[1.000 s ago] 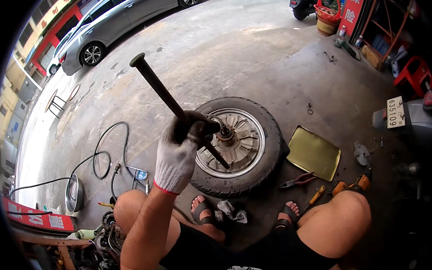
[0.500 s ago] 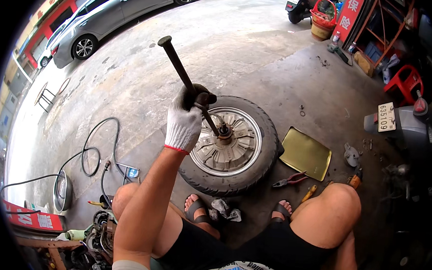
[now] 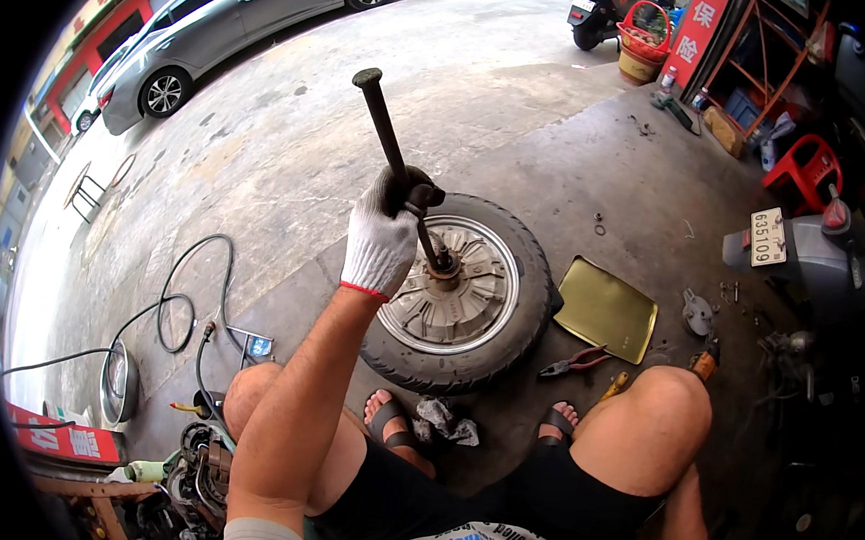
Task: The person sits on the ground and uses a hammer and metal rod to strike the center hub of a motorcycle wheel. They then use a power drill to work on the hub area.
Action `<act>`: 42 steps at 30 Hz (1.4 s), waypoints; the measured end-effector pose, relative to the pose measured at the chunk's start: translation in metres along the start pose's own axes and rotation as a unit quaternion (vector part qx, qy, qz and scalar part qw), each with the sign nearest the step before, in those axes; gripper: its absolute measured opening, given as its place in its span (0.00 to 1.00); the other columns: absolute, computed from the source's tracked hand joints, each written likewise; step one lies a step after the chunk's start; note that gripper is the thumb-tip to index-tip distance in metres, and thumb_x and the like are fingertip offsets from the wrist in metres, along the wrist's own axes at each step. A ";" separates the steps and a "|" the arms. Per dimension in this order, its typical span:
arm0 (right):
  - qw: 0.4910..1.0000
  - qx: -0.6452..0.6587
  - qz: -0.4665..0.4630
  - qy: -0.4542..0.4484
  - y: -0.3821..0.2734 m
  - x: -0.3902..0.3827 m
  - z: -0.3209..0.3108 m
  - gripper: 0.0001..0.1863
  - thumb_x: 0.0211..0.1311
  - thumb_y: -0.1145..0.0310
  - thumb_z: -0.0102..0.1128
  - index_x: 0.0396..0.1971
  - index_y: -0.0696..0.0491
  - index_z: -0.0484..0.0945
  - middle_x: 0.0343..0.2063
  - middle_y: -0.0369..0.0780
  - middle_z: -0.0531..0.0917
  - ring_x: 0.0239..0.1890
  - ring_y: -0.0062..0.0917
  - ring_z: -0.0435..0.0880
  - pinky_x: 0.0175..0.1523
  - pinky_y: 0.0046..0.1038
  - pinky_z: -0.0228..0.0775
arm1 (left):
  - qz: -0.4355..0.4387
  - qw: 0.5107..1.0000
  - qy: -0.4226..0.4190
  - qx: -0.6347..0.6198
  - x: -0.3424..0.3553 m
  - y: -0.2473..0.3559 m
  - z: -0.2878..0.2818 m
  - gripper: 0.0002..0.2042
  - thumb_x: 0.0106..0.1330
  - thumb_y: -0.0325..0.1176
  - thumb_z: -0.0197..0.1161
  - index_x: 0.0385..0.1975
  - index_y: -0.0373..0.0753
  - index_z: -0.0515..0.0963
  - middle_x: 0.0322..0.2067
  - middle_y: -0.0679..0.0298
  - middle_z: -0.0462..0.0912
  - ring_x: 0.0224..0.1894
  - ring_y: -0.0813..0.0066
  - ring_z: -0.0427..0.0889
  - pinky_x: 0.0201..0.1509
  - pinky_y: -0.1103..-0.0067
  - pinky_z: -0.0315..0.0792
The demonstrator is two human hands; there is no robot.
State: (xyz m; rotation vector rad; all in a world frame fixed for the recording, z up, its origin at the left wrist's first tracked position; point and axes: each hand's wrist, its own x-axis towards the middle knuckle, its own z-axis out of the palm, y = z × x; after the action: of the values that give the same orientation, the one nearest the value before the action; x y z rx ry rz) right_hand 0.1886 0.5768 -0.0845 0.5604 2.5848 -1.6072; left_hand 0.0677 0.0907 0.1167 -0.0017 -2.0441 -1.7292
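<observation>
My left hand (image 3: 396,212), in a white glove with dark fingers and red cuff, grips a long dark metal bar (image 3: 382,126) with a flat head on top. The bar slants down to the central hub (image 3: 444,271) of a wheel (image 3: 446,366) lying flat before me; its lower end is at the hub's collar, though I cannot tell if it touches. The wheel has a black tyre and silver rim. My right forearm runs down behind my right leg at the lower right, with the hand out of sight.
Pliers (image 3: 571,363), a gold metal tray (image 3: 605,307), loose parts (image 3: 697,311) and a rag (image 3: 442,419) lie around the wheel. A coiled hose (image 3: 179,303) and steel basin (image 3: 118,389) are left; a scooter (image 3: 795,255) and red chair (image 3: 801,170) right; a car (image 3: 228,35) beyond.
My left hand has moved up and slightly right, holding the bar more upright. The bar's lower end has shifted from over the lower rim to the hub's centre. The view has shifted slightly.
</observation>
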 end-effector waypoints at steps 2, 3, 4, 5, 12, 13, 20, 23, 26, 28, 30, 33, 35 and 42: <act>1.000 0.018 -0.013 -0.001 -0.010 0.002 -0.007 0.22 0.51 0.77 0.68 0.50 0.59 0.78 0.42 0.40 0.82 0.47 0.24 0.79 0.52 0.25 0.72 | 0.004 1.000 -0.014 0.009 0.000 0.001 -0.001 0.05 0.76 0.25 0.53 0.45 0.33 0.76 0.37 0.58 0.86 0.41 0.73 0.84 0.45 0.77 0.78; 0.999 0.028 -0.020 -0.001 -0.016 0.004 -0.013 0.22 0.51 0.77 0.68 0.50 0.59 0.78 0.41 0.39 0.82 0.47 0.24 0.79 0.52 0.25 0.73 | 0.002 1.000 -0.022 0.013 0.000 0.002 0.000 0.05 0.76 0.25 0.53 0.45 0.33 0.76 0.38 0.58 0.86 0.41 0.73 0.84 0.45 0.77 0.78; 0.999 0.040 -0.032 -0.002 -0.025 0.006 -0.020 0.22 0.51 0.77 0.68 0.50 0.59 0.79 0.41 0.39 0.83 0.47 0.24 0.79 0.51 0.25 0.73 | 0.002 0.999 -0.030 0.015 0.000 0.002 0.000 0.06 0.76 0.24 0.52 0.45 0.33 0.76 0.38 0.58 0.86 0.41 0.73 0.84 0.46 0.77 0.78; 0.998 0.052 -0.045 -0.007 -0.037 0.007 -0.026 0.22 0.52 0.77 0.68 0.49 0.59 0.79 0.41 0.39 0.83 0.46 0.23 0.80 0.51 0.24 0.73 | 0.002 0.999 -0.033 0.012 0.000 0.002 -0.001 0.06 0.76 0.24 0.52 0.45 0.32 0.75 0.38 0.58 0.86 0.42 0.73 0.84 0.46 0.77 0.78; 0.979 0.099 -0.163 -0.067 -0.227 0.000 -0.081 0.24 0.54 0.80 0.56 0.55 0.60 0.75 0.42 0.37 0.82 0.46 0.22 0.81 0.50 0.23 0.74 | 0.003 0.999 -0.047 0.007 0.003 0.002 -0.003 0.06 0.76 0.23 0.52 0.46 0.32 0.75 0.39 0.58 0.86 0.43 0.72 0.85 0.48 0.76 0.78; 0.971 0.126 -0.177 -0.102 -0.257 -0.006 -0.088 0.22 0.61 0.74 0.56 0.56 0.61 0.73 0.41 0.38 0.82 0.40 0.20 0.82 0.42 0.22 0.76 | 0.007 0.999 -0.049 0.006 0.004 0.004 -0.003 0.06 0.76 0.23 0.52 0.46 0.32 0.75 0.39 0.58 0.86 0.43 0.71 0.85 0.48 0.76 0.78; 0.903 0.235 -0.261 -0.248 -0.434 -0.057 -0.043 0.28 0.68 0.59 0.61 0.58 0.64 0.70 0.27 0.37 0.80 0.15 0.17 0.78 0.18 0.19 0.71 | -0.019 0.999 -0.036 -0.004 0.003 0.000 -0.012 0.05 0.75 0.21 0.53 0.44 0.32 0.75 0.38 0.58 0.86 0.43 0.72 0.85 0.51 0.75 0.78; 0.880 0.217 -0.243 -0.346 -0.482 -0.070 -0.002 0.22 0.68 0.62 0.60 0.53 0.62 0.72 0.27 0.38 0.81 0.18 0.18 0.82 0.18 0.17 0.72 | -0.020 1.000 -0.022 0.002 0.000 0.000 -0.022 0.04 0.73 0.21 0.55 0.42 0.31 0.76 0.36 0.58 0.86 0.42 0.72 0.85 0.50 0.76 0.78; 0.905 0.097 -0.229 -0.345 -0.530 -0.094 0.003 0.22 0.67 0.60 0.64 0.51 0.61 0.73 0.27 0.38 0.82 0.18 0.19 0.82 0.19 0.18 0.73 | -0.001 0.997 -0.044 -0.067 0.013 0.004 0.033 0.04 0.71 0.21 0.57 0.41 0.31 0.77 0.34 0.59 0.86 0.40 0.73 0.85 0.48 0.77 0.78; 0.863 0.109 -0.239 -0.431 -0.533 -0.079 0.048 0.21 0.65 0.60 0.64 0.49 0.60 0.73 0.27 0.38 0.80 0.17 0.18 0.81 0.18 0.18 0.72 | 0.001 0.999 -0.008 -0.034 0.006 -0.008 -0.007 0.03 0.69 0.22 0.60 0.39 0.31 0.78 0.31 0.58 0.86 0.38 0.73 0.86 0.45 0.78 0.77; 0.873 0.110 -0.195 -0.433 -0.543 -0.080 0.073 0.22 0.65 0.60 0.64 0.50 0.60 0.73 0.27 0.38 0.81 0.18 0.18 0.81 0.19 0.19 0.71 | -0.005 1.000 -0.005 -0.023 0.004 -0.006 -0.012 0.03 0.69 0.22 0.61 0.39 0.31 0.78 0.31 0.58 0.85 0.37 0.73 0.86 0.44 0.77 0.77; 0.850 0.002 -0.335 -0.407 -0.574 -0.096 0.075 0.21 0.67 0.59 0.63 0.50 0.59 0.73 0.28 0.39 0.82 0.19 0.18 0.82 0.20 0.19 0.73 | 0.003 1.000 -0.003 -0.028 0.008 -0.010 -0.013 0.04 0.68 0.23 0.61 0.39 0.31 0.78 0.30 0.58 0.85 0.36 0.74 0.84 0.44 0.77 0.77; 0.842 0.029 -0.355 -0.405 -0.584 -0.102 0.076 0.21 0.68 0.57 0.63 0.49 0.59 0.74 0.28 0.39 0.82 0.20 0.17 0.82 0.21 0.18 0.74 | 0.002 1.000 0.002 -0.009 0.005 -0.008 -0.019 0.04 0.68 0.23 0.61 0.39 0.31 0.78 0.30 0.58 0.85 0.35 0.74 0.84 0.44 0.77 0.77; 0.840 0.104 -0.407 -0.343 -0.578 -0.120 0.080 0.21 0.70 0.59 0.62 0.48 0.64 0.75 0.32 0.42 0.82 0.25 0.17 0.83 0.25 0.17 0.77 | -0.023 0.999 -0.032 -0.005 0.006 -0.008 -0.018 0.05 0.71 0.19 0.56 0.43 0.31 0.76 0.35 0.59 0.85 0.41 0.72 0.85 0.48 0.76 0.78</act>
State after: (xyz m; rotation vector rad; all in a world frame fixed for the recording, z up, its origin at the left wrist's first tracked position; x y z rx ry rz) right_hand 0.0994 0.2446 0.4020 -1.0894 2.1367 -1.7837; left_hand 0.0659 0.0708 0.1127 -0.0126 -2.0967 -1.7879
